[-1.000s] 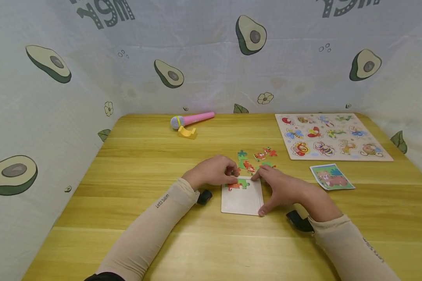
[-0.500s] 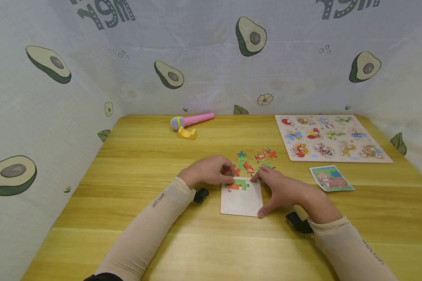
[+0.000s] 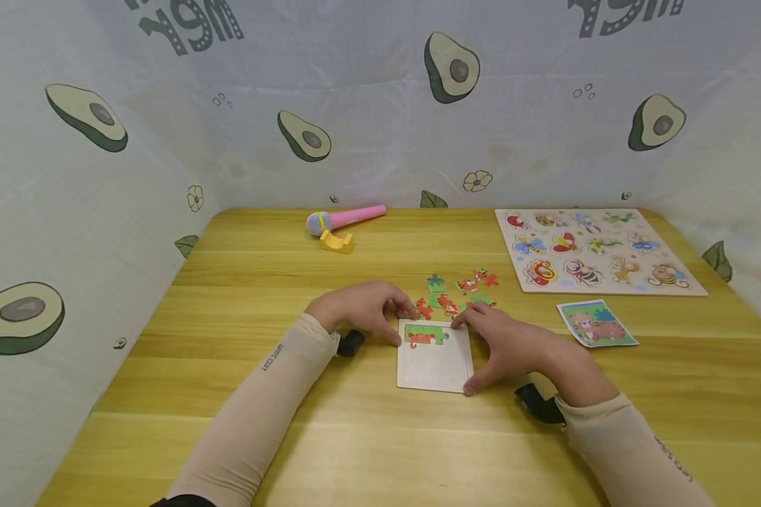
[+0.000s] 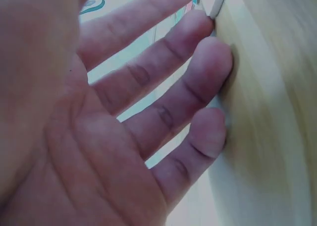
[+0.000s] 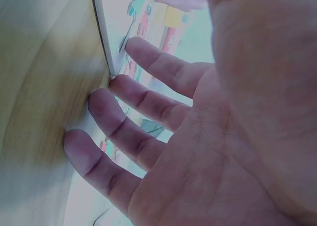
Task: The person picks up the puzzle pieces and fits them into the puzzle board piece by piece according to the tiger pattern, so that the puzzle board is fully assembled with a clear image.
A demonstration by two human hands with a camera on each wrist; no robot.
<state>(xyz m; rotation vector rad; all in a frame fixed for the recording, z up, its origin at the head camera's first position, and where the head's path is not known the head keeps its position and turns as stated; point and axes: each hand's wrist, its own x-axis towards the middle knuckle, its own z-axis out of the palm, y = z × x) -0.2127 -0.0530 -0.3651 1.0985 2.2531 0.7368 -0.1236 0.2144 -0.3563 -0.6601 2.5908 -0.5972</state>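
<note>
A pale wooden puzzle tray (image 3: 432, 370) lies on the table between my hands. Joined green and red-orange jigsaw pieces (image 3: 423, 335) fill part of its top left. At the tray's upper left corner is my left hand (image 3: 366, 310), thumb tip by the left edge and fingertips by the top edge. Its fingers (image 4: 163, 117) look spread and loosely bent in the left wrist view, with nothing held. My right hand (image 3: 510, 345) spans the tray's right side, index finger at the upper corner and thumb at the lower one. Its other fingers (image 5: 124, 127) rest on the table, fairly straight.
Loose jigsaw pieces (image 3: 436, 287) lie just beyond the tray, with more tiger-patterned pieces (image 3: 475, 279) beside them. A picture card (image 3: 597, 324) sits to the right. Behind are an insect puzzle board (image 3: 599, 250), a pink toy microphone (image 3: 349, 218) and a yellow curved block (image 3: 337, 242).
My left hand has drawn back leftward off the pieces in the tray, uncovering the top left piece and the tray's corner. My right hand has stayed in place.
</note>
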